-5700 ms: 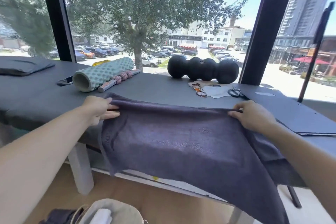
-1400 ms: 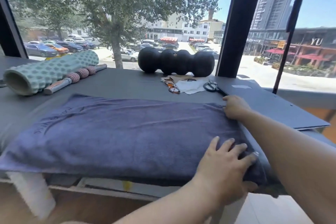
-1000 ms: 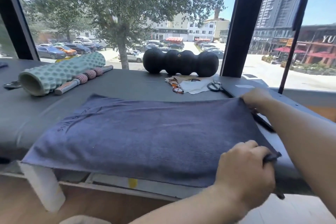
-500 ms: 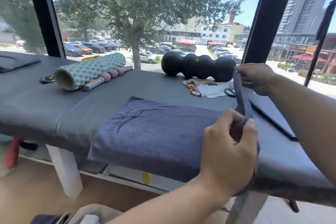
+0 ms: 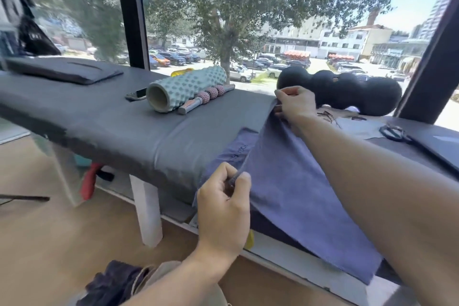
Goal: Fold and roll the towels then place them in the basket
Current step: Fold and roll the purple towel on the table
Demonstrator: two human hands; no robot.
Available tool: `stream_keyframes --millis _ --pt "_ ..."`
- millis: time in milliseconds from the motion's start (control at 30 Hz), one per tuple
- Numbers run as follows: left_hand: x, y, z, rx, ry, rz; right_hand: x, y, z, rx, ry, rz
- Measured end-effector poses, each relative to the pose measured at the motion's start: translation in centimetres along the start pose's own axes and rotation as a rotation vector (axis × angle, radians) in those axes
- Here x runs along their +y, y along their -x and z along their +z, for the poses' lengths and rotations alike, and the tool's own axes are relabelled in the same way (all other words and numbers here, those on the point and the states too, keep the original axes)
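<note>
Both hands pinch the towel (image 5: pixel 285 181), its raised edge running near-to-far.

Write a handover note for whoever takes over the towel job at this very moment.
Left hand: pinching the near corner of the purple towel.
Right hand: pinching the far corner, lifted off the grey table.
Towel: partly folded, one layer flat on the table, the top layer held up mid-fold over it.
Basket: on the floor below the left arm, a dark cloth at its edge; contents otherwise unclear.
Done: first folds.
Left: lay this fold down, roll the towel, place it in the basket.
</note>
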State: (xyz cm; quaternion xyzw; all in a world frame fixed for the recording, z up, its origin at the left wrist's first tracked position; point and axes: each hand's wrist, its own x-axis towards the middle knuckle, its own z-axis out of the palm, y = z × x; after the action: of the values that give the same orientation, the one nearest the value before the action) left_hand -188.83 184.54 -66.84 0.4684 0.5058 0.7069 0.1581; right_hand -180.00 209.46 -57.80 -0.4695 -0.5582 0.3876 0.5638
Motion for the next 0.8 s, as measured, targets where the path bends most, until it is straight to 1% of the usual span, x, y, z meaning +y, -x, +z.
stream_keyframes --millis 133,233,367,467,567,700,800 --pt "-1.5 -0.9 -1.6 0.013 -0.052 -0.048 1.2 -0.6 3.3 0.022 0.108 -0.037" --pt "-2.9 -1.3 -2.8 0.019 -0.075 -0.156 2.4 -1.0 5.1 0.021 0.227 -0.054" --pt "-5.4 -1.4 -4.0 0.073 -0.123 -0.321 4.7 -1.0 6.9 -0.062 0.307 -0.016" --pt "-6.4 -1.6 -4.5 0.111 -0.106 -0.438 5.8 -1.1 7.7 -0.091 0.351 -0.019" --pt "-6.4 -1.7 -4.7 0.151 -0.112 -0.462 6.5 -1.4 7.8 -0.153 0.408 -0.019" --pt "-7.6 -1.8 -5.1 0.215 -0.08 -0.494 7.9 -2.2 7.5 -0.271 0.547 -0.097" --pt "-8.3 -1.9 -5.1 0.265 -0.073 -0.553 7.7 -2.4 6.9 -0.338 0.731 -0.149"
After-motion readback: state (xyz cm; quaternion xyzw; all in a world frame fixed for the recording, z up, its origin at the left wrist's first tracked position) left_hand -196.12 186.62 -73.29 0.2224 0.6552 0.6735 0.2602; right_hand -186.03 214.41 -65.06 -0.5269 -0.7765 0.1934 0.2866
